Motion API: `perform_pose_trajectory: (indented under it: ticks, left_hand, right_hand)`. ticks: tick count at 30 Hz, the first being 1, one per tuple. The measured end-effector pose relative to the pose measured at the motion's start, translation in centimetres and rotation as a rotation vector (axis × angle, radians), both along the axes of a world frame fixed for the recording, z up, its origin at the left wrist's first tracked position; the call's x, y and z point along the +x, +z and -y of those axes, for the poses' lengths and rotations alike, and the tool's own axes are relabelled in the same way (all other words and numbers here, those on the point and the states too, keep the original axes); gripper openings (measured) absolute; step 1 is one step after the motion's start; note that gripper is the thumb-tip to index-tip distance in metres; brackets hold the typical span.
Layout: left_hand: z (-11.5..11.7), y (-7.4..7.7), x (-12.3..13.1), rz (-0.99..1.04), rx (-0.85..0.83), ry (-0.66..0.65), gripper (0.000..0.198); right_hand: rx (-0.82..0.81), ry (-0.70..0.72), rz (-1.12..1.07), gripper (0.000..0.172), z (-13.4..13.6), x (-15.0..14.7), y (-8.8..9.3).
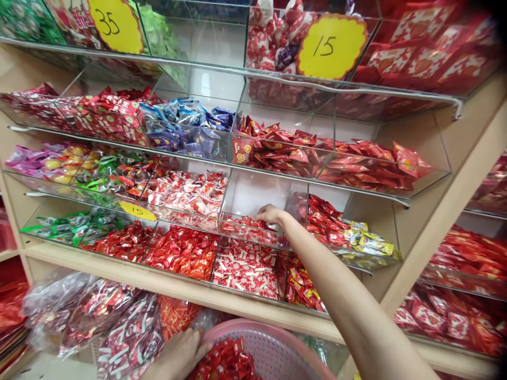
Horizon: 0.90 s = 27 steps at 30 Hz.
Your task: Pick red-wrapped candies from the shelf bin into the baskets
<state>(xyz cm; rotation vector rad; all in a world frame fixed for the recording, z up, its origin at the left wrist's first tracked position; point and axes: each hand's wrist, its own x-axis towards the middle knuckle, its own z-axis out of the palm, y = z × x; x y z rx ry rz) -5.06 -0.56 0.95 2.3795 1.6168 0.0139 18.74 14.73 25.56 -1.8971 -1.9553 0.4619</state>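
The right hand (270, 215) reaches into a clear box (253, 236) with red candies (242, 221), near its front edge. Its fingers bend down, but I cannot tell if they pinch any. The left hand (180, 353) is at the left edge of a pink basket (273, 328) with shiny red sweets (227, 361); I cannot tell if its fingers grip.

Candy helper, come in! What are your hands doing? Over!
Right hand in clear bin, by red packets. Left hand at pink basket. Red-wrapped sweets inside basket. Nothing visibly blocking right hand.
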Motion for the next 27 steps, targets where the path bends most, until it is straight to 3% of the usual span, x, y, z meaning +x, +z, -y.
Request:
perform_pose_trajectory:
  ticks: [5, 8, 12, 16, 19, 23, 27]
  left_hand:
    - [-0.2, 1.4, 0.1, 0.006, -0.015, 0.010, 0.044]
    - [-0.4, 3.5, 0.1, 0.025, 0.016, 0.000, 0.040]
    - [-0.9, 9.2, 0.9, 0.163, 0.256, -0.090, 0.033]
    - [-2.0, 16.3, 2.7, 0.429, 0.759, -0.263, 0.025]
    - [-3.6, 19.4, 4.1, 0.452, 1.075, -0.293, 0.026]
    - [-5.4, 19.5, 5.3, 0.294, 1.176, -0.309, 0.036]
    - [-6.0, 18.5, 5.5, 0.288, 1.202, -0.277, 0.038]
  right_hand:
    - [-0.089, 0.071, -0.057, 0.046, 0.1, -0.1, 0.1]
    - [-0.084, 0.095, -0.058, 0.042, 0.2, 0.0, 0.1]
    - [0.002, 0.075, -0.170, 0.040, 0.6, -0.1, 0.2]
    - [-0.030, 0.095, -0.360, 0.028, 1.2, -0.4, 0.6]
    - [-0.034, 0.093, -0.491, 0.013, 1.5, -0.6, 0.8]
    - [-0.031, 0.078, -0.577, 0.010, 1.6, -0.8, 0.7]
    - [-0.003, 0.080, -0.397, 0.017, 1.8, -0.7, 1.2]
